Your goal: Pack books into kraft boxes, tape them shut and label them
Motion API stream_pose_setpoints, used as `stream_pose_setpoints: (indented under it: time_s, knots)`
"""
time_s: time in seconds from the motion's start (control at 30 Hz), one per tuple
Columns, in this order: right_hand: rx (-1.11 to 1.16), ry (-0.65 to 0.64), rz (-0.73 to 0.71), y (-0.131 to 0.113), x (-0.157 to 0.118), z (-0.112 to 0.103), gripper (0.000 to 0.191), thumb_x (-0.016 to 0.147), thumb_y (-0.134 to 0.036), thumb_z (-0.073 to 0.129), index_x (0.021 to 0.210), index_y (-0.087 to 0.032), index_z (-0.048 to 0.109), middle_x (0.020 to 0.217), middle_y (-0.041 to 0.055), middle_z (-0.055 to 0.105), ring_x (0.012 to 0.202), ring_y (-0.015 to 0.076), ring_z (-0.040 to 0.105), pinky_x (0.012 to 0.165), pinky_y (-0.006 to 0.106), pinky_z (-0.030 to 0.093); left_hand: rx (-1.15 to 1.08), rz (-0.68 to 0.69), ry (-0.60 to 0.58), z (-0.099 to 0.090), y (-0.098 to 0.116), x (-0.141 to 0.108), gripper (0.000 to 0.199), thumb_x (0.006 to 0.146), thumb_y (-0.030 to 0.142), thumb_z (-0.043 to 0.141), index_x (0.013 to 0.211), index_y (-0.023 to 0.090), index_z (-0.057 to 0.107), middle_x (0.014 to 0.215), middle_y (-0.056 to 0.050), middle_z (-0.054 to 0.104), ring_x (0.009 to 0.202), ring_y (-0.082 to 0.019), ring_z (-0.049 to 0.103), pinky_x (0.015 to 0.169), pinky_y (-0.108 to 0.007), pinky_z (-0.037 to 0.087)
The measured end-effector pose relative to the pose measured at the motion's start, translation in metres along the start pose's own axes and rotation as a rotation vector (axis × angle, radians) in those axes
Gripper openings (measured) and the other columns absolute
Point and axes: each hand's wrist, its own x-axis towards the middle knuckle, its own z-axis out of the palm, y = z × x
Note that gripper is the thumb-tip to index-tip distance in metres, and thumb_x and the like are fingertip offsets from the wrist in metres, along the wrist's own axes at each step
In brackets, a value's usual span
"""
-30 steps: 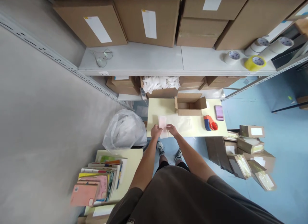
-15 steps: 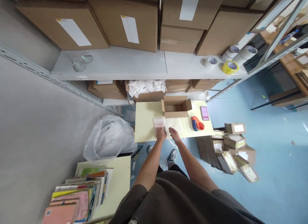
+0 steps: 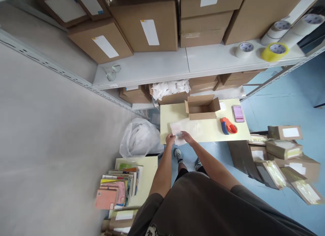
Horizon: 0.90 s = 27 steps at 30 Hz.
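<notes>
At the front left edge of the pale yellow table [image 3: 165, 117], my left hand [image 3: 170, 139] pinches the lower left side of a whitish, see-through plastic packet [image 3: 177, 127]. Something pinkish and grey shows through the packet, too small to make out. From the right, my right hand [image 3: 187, 137] grips the packet's lower right part, its fingers closed together. Another thin clear plastic sheet [image 3: 196, 126] lies flat just right of the packet. Behind both hands stands a cardboard box [image 3: 203, 116] with its flaps up.
An orange and blue tape dispenser [image 3: 228, 126] and a purple pixelated item [image 3: 238, 113] lie at the table's right. Taped cartons [image 3: 283, 149] are piled beside it. A large plastic bag [image 3: 139, 138] and stacked booklets [image 3: 119, 185] stand left. A shelf [image 3: 152, 65] with tape rolls runs behind.
My left hand has shifted from the packet's middle to its left side. My right hand, apart from the packet before, now holds it. The view has swung left.
</notes>
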Motion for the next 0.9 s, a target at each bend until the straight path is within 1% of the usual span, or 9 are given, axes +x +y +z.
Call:
stream_pose_setpoints:
  time_s: [0.1,0.2,0.3,0.4,0.47,0.53,0.63,0.77,0.9]
  knots:
    - [0.102,-0.094,0.14,0.001,-0.005,0.007,0.044,0.074,-0.041,0.084,0.113,-0.023,0.076,0.107,0.011,0.078,0.104,0.0283,0.074,0.091,0.043,0.057,0.006,0.048,0.026,-0.009,0.008,-0.004,0.028,0.088,0.036,0.076,0.11,0.019,0.073,0.094,-0.005,0.08,0.087,-0.019,0.074,0.076,-0.025,0.053]
    - [0.161,-0.023,0.213,0.003,-0.008,-0.003,0.039,0.069,-0.039,0.083,0.103,-0.022,0.075,0.1,0.0075,0.078,0.097,0.0247,0.073,0.085,0.037,0.056,0.112,0.114,0.015,0.001,0.027,-0.015,0.026,0.088,0.033,0.077,0.111,0.022,0.07,0.094,-0.004,0.08,0.09,-0.02,0.074,0.079,-0.026,0.052]
    - [0.127,0.195,0.188,0.007,-0.011,-0.033,0.036,0.069,-0.041,0.078,0.099,-0.021,0.075,0.094,0.0062,0.078,0.093,0.0233,0.071,0.08,0.034,0.055,0.217,0.188,-0.031,0.032,0.046,-0.028,0.032,0.09,0.035,0.077,0.119,0.025,0.067,0.104,-0.005,0.079,0.099,-0.022,0.074,0.084,-0.028,0.05]
    - [0.075,0.369,0.129,0.014,-0.019,-0.071,0.039,0.071,-0.044,0.071,0.102,-0.02,0.076,0.104,0.0086,0.08,0.098,0.0249,0.071,0.085,0.035,0.057,0.281,0.288,-0.12,0.071,0.057,-0.041,0.045,0.087,0.04,0.083,0.125,0.023,0.067,0.126,-0.012,0.074,0.115,-0.025,0.069,0.095,-0.031,0.049]
    - [0.025,0.378,0.11,0.018,-0.024,-0.092,0.043,0.073,-0.045,0.069,0.108,-0.021,0.078,0.117,0.01,0.08,0.108,0.0273,0.071,0.092,0.039,0.058,0.316,0.345,-0.162,0.09,0.058,-0.044,0.041,0.087,0.038,0.083,0.122,0.02,0.07,0.133,-0.016,0.071,0.126,-0.028,0.064,0.103,-0.033,0.046]
    - [-0.031,0.334,0.11,0.022,-0.026,-0.106,0.047,0.075,-0.044,0.069,0.116,-0.022,0.078,0.126,0.0103,0.078,0.118,0.0296,0.07,0.101,0.043,0.057,0.302,0.36,-0.176,0.098,0.056,-0.041,0.03,0.092,0.033,0.075,0.118,0.018,0.074,0.132,-0.016,0.071,0.126,-0.028,0.064,0.106,-0.033,0.046]
    - [-0.108,0.289,0.117,0.026,-0.022,-0.111,0.055,0.078,-0.043,0.07,0.13,-0.024,0.076,0.135,0.0103,0.076,0.13,0.0313,0.066,0.112,0.047,0.052,0.182,0.311,-0.167,0.088,0.045,-0.028,0.031,0.096,0.026,0.066,0.124,0.018,0.076,0.129,-0.014,0.075,0.117,-0.025,0.07,0.102,-0.032,0.05]
    - [-0.11,0.244,0.116,0.03,-0.011,-0.096,0.064,0.08,-0.049,0.07,0.139,-0.022,0.072,0.139,0.0123,0.074,0.135,0.0336,0.064,0.118,0.053,0.047,0.019,0.228,-0.068,0.057,0.02,-0.007,0.033,0.094,0.022,0.067,0.124,0.017,0.079,0.131,-0.014,0.076,0.123,-0.026,0.07,0.107,-0.033,0.051]
    - [-0.073,0.148,0.074,0.03,-0.007,-0.068,0.064,0.079,-0.055,0.074,0.133,-0.021,0.076,0.135,0.0136,0.076,0.134,0.0351,0.065,0.118,0.053,0.047,-0.292,0.075,-0.245,0.035,-0.008,0.003,0.042,0.094,0.029,0.07,0.133,0.015,0.075,0.131,-0.013,0.078,0.116,-0.025,0.075,0.1,-0.035,0.059]
